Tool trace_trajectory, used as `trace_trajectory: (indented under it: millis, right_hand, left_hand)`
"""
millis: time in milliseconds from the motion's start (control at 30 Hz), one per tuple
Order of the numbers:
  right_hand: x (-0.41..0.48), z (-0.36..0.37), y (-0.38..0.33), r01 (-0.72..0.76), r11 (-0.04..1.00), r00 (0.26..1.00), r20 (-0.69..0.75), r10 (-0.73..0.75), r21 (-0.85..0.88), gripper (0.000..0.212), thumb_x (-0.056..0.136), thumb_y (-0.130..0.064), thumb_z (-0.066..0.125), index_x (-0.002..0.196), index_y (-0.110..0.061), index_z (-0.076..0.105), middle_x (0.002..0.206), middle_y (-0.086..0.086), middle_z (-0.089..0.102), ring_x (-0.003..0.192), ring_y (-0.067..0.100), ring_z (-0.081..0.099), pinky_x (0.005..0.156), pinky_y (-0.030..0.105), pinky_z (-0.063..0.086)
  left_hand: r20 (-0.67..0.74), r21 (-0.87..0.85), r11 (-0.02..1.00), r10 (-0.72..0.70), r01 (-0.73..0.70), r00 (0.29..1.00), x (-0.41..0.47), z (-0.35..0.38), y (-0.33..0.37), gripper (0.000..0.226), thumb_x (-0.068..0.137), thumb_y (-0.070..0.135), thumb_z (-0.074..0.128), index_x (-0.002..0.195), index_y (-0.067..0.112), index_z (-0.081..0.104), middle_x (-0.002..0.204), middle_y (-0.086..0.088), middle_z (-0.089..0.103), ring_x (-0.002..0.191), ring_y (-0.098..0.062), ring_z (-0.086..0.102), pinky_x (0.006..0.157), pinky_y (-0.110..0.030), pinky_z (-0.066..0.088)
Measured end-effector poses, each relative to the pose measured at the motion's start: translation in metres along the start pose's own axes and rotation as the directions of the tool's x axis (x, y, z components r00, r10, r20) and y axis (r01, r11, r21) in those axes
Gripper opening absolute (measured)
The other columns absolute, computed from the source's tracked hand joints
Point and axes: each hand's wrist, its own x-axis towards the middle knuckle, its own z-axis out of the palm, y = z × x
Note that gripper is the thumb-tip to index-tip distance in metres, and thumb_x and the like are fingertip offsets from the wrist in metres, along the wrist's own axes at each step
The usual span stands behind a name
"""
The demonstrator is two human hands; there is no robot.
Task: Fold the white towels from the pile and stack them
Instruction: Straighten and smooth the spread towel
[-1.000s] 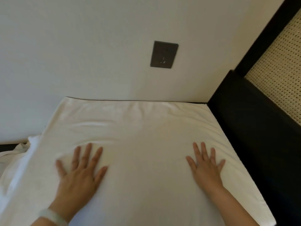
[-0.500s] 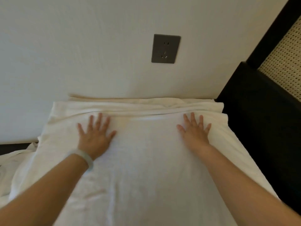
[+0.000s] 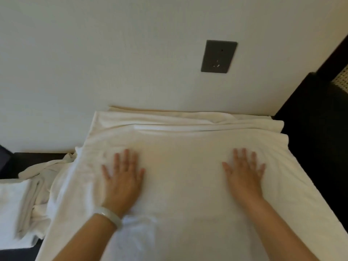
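Below the pale wall (image 3: 94, 53), the white towel (image 3: 184, 194) lies spread, with left hand (image 3: 122, 181) and right hand (image 3: 244, 178) pressed flat on it, gripping nothing (smoothing, we judge). Next we'd pinch its bunched far edge to fold.

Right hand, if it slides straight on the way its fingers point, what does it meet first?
Probably the towel, where its far edge lies bunched in folds; then the wall. Depth is unclear.

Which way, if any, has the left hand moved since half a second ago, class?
Yes. The left hand has slid back toward the person, away from the wall socket and the far edge of the towel.
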Motion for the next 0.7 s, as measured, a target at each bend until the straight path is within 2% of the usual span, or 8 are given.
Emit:
trace_trajectory:
  millis: [67,133,233,333,433,500,567,700]
  right_hand:
    - [-0.036,0.011,-0.045,0.337,0.941,0.939,-0.082,-0.334,0.027,0.059,0.099,-0.047,0.038,0.15,-0.018,0.042,0.156,0.009,0.037,0.145,0.031,0.033,0.116,0.062,0.016]
    - [-0.066,0.025,-0.061,0.515,0.857,0.857,-0.022,-0.515,0.015,0.061,0.095,-0.05,0.034,0.147,-0.02,0.045,0.154,0.005,0.04,0.142,0.027,0.038,0.118,0.054,0.017]
    - [-0.042,0.029,-0.013,0.293,0.956,0.955,0.041,-0.292,-0.022,0.061,0.104,-0.05,0.023,0.158,-0.026,0.008,0.165,-0.002,0.004,0.153,0.017,0.003,0.122,0.045,-0.001]
    - [-0.017,0.008,0.03,-0.035,0.999,0.997,0.064,0.037,-0.032,0.077,0.091,-0.061,0.001,0.158,-0.024,-0.002,0.166,0.001,-0.005,0.153,0.022,-0.006,0.122,0.05,0.001]
    - [-0.03,0.008,0.01,0.043,0.999,0.991,0.127,-0.041,-0.013,0.082,0.083,-0.066,-0.002,0.157,-0.032,-0.007,0.165,-0.005,-0.011,0.152,0.025,-0.01,0.121,0.053,-0.004]
    - [-0.045,0.024,-0.006,0.161,0.984,0.973,0.176,-0.147,-0.071,0.075,0.082,-0.068,-0.006,0.149,-0.04,-0.024,0.158,-0.012,-0.028,0.151,0.026,-0.018,0.118,0.058,-0.007]
    - [-0.041,0.033,-0.012,0.174,0.982,0.977,0.141,-0.161,-0.081,0.069,0.082,-0.069,-0.012,0.143,-0.044,-0.032,0.153,-0.015,-0.035,0.15,0.026,-0.021,0.117,0.061,-0.009]
    - [0.005,0.036,-0.014,0.171,0.983,0.983,0.086,-0.165,-0.068,0.074,0.082,-0.071,-0.011,0.151,-0.045,-0.019,0.162,-0.013,-0.021,0.151,0.025,-0.017,0.117,0.062,-0.008]
  left_hand:
    - [0.015,0.022,0.978,0.208,-0.208,0.978,-0.03,0.007,0.028,0.066,0.097,0.058,0.012,0.152,0.027,0.033,0.16,-0.004,0.025,0.146,-0.032,0.026,0.108,-0.072,0.022]
    - [0.029,0.013,0.963,0.268,-0.268,0.963,-0.05,0.012,0.024,0.065,0.093,0.057,0.021,0.149,0.029,0.037,0.158,0.0,0.03,0.145,-0.03,0.029,0.105,-0.073,0.025]
    - [-0.017,0.014,0.998,0.058,-0.058,0.998,-0.042,0.015,-0.034,0.075,0.082,0.065,-0.006,0.152,0.039,-0.004,0.163,0.009,-0.006,0.149,-0.017,-0.009,0.115,-0.065,0.002]
    - [-0.055,0.022,0.995,-0.097,0.098,0.994,-0.034,0.007,-0.073,0.077,0.075,0.067,-0.02,0.146,0.038,-0.024,0.162,0.008,-0.018,0.149,-0.017,-0.017,0.118,-0.059,-0.005]
    - [-0.013,0.052,0.999,0.005,-0.004,1.0,-0.045,0.009,-0.057,0.077,0.08,0.071,-0.019,0.15,0.04,-0.016,0.162,0.008,-0.016,0.149,-0.019,-0.017,0.118,-0.056,-0.008]
    - [-0.019,0.055,0.996,0.067,-0.066,0.998,-0.05,0.017,-0.047,0.075,0.085,0.07,-0.014,0.153,0.039,-0.009,0.162,0.008,-0.014,0.149,-0.02,-0.015,0.118,-0.058,-0.006]
    - [-0.041,0.042,0.996,0.08,-0.079,0.996,-0.041,0.017,-0.047,0.072,0.089,0.067,-0.007,0.154,0.037,-0.006,0.163,0.008,-0.012,0.15,-0.02,-0.014,0.118,-0.06,-0.006]
    - [-0.062,0.083,0.994,0.073,-0.068,0.995,0.0,0.015,-0.044,0.075,0.083,0.068,-0.015,0.152,0.038,-0.016,0.161,0.008,-0.022,0.147,-0.018,-0.023,0.117,-0.059,-0.009]
